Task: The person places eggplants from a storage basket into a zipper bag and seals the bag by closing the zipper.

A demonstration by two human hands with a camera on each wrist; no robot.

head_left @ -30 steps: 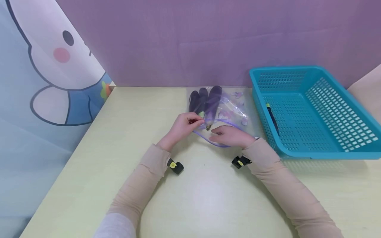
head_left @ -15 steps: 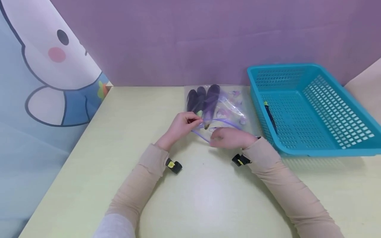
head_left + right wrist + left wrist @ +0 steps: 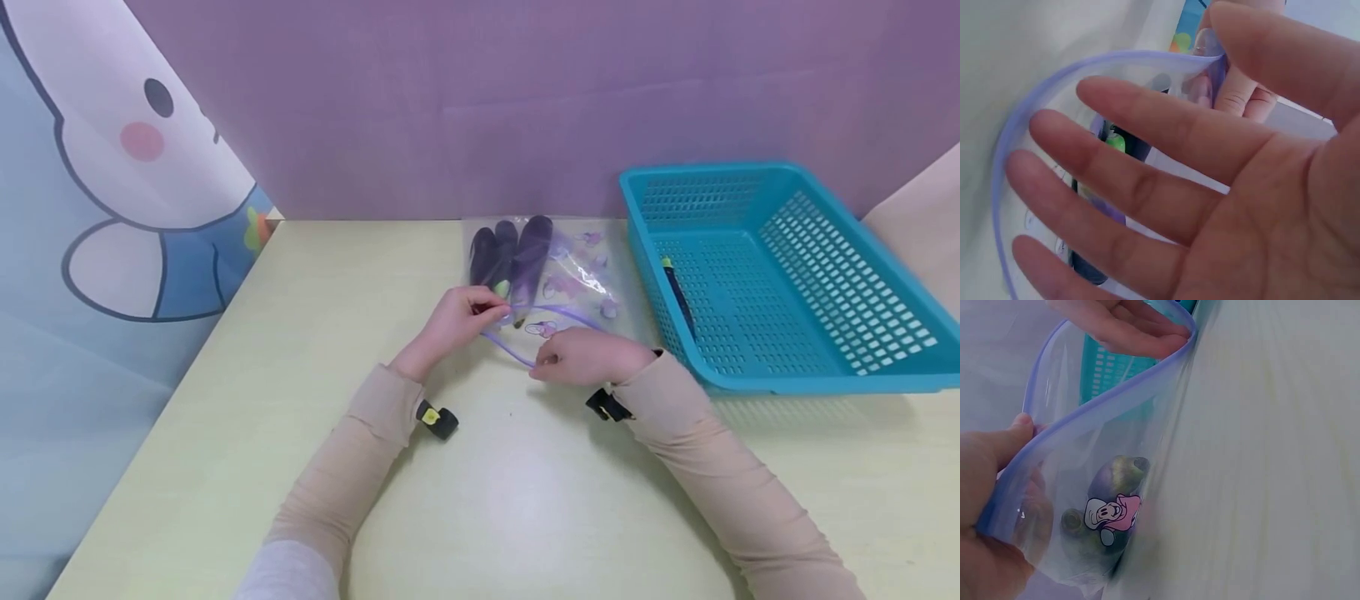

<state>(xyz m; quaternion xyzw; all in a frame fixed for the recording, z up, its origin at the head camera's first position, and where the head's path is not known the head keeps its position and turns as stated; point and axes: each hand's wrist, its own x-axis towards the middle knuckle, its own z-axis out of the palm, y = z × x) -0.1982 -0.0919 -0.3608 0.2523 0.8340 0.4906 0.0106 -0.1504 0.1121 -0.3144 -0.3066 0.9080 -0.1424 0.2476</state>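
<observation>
Three dark purple eggplants [image 3: 531,254] lie side by side in a clear zip bag [image 3: 624,275] with a purple rim and pink prints. My left hand [image 3: 452,325] pinches the left end of the bag's mouth between thumb and fingers. In the left wrist view, that grip on the rim shows close, with eggplant stem ends [image 3: 1121,475] visible through the plastic. My right hand [image 3: 592,354] is at the mouth's near edge. Its fingers [image 3: 1094,153] are straight and spread inside the parted mouth in the right wrist view, near the rim.
To the right stands a turquoise plastic basket [image 3: 825,384] with perforated walls. Inside it, along the left wall, lies a slender dark thing [image 3: 678,298] with a yellow-green end. A purple cloth [image 3: 525,108] hangs behind the pale table [image 3: 480,517].
My right hand has come slightly nearer to me, from over the opening to the mouth's near edge. The left hand keeps its pinch on the bag.
</observation>
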